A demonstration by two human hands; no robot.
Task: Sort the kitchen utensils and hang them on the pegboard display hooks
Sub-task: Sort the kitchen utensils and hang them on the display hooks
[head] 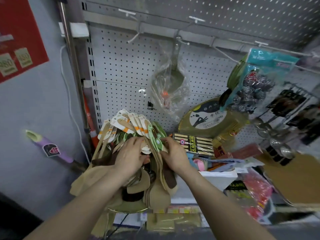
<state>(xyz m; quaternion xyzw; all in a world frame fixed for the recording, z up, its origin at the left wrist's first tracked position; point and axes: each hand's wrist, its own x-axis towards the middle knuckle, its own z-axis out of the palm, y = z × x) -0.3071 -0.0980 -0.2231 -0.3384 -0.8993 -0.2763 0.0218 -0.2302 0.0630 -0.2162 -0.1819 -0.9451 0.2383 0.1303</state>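
Both hands work a bundle of carded wooden utensils [128, 125] on the cluttered shelf [183, 194] below the pegboard [121, 66]. Left hand [129, 157] fingers curl into the bundle. Right hand [174, 156] fingers pinch a green-carded utensil [156, 141]. Grey wall [34, 104] is left of pegboard. Goods right of pegboard are blurred.

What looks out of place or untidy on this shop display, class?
The card-tagged wooden spatulas lie fanned in a loose heap at the foot of the grey perforated pegboard, not hung, while a white wire hook above them hangs bare.

Head-worn view, facing down, near the pegboard [121, 66]
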